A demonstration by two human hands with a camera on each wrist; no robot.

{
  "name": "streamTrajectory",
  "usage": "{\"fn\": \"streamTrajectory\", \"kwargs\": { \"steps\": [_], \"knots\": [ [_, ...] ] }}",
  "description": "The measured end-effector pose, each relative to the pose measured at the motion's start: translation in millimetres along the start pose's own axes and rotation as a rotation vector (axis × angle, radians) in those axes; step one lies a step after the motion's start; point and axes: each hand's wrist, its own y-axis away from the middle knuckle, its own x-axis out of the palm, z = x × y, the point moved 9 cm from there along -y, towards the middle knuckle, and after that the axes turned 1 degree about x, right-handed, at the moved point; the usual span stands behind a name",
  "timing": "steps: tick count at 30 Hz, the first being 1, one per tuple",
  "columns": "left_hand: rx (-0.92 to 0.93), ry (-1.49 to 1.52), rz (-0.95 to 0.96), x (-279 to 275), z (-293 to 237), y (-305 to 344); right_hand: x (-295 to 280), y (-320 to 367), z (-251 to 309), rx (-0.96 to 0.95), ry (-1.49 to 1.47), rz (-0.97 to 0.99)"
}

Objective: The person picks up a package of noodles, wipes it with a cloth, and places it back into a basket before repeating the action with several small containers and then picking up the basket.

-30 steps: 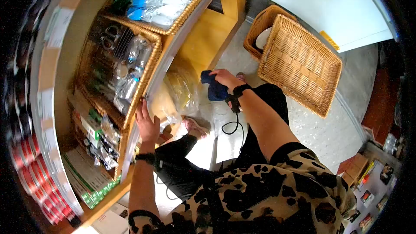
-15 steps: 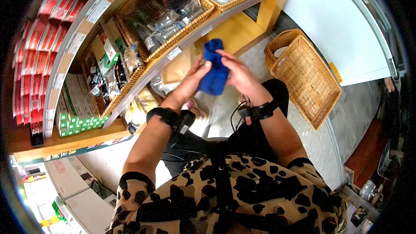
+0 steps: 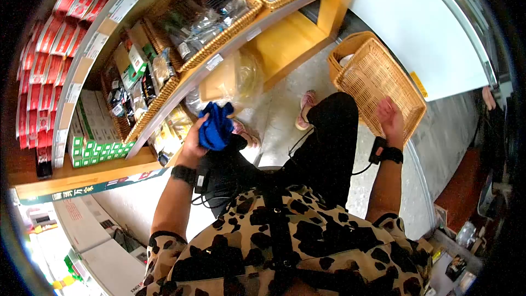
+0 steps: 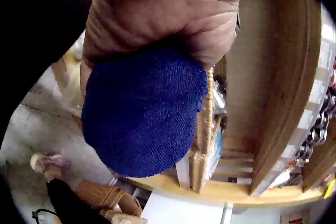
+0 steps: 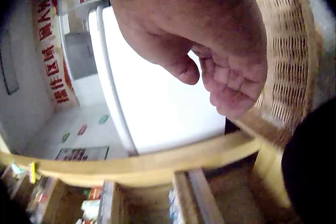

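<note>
A bunched dark-blue cloth [image 3: 217, 127] is gripped in my left hand [image 3: 193, 142], close to the shelf front. In the left wrist view the folded cloth [image 4: 144, 113] bulges out below the palm, and the fingers are mostly hidden behind it. My right hand [image 3: 390, 119] is over the near edge of a shallow wicker basket [image 3: 364, 74], holding nothing. Its fingers [image 5: 231, 85] hang loosely curled in the right wrist view, with the thumb apart from them.
Another wicker basket [image 3: 341, 55] stands partly under the shallow one. On the left, a wooden shelf holds baskets of packaged goods [image 3: 211, 27], green-and-white boxes [image 3: 98, 131] and red packets [image 3: 52, 71]. A white cabinet [image 3: 416, 33] stands at the upper right.
Both hands were together on the blue cloth half a second ago. Now the left hand alone holds it, lower and further left, while the right hand has moved right to the basket.
</note>
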Motion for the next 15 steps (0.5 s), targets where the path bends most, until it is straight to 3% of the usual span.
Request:
{"fn": "streamTrajectory", "kwargs": {
  "steps": [2, 5, 7, 8, 9, 10, 12, 15],
  "knots": [
    [0.040, 0.012, -0.027, -12.2, 3.7, 3.5, -102.5, 5.5, 2.8, -0.044, -0.157, -0.267],
    [0.083, -0.008, -0.118, -44.0, 10.6, 10.8, -170.6, 43.2, -25.1, 0.034, -0.152, -0.506],
    [0.095, -0.013, -0.181, -65.3, 17.2, 8.6, -197.9, 52.0, -56.4, 0.076, -0.231, -0.478],
    [0.102, -0.033, -0.162, -58.4, 18.2, 8.1, -221.3, 29.1, -81.9, 0.088, -0.476, -0.032],
    [0.103, -0.052, -0.134, -46.5, 20.1, 7.4, -272.1, 34.7, -102.0, 0.078, -0.322, -0.583],
    [0.085, -0.056, -0.110, -36.0, 22.4, 9.3, -264.3, 60.9, -113.7, 0.070, -0.320, -0.888],
    [0.047, -0.056, -0.120, -25.1, 30.1, 10.9, -229.3, 67.1, -114.0, 0.042, -0.368, -0.814],
    [0.020, -0.152, -0.156, -16.6, 31.5, 11.1, -224.8, 54.1, -119.9, 0.002, -0.500, -0.860]
  ]
}}
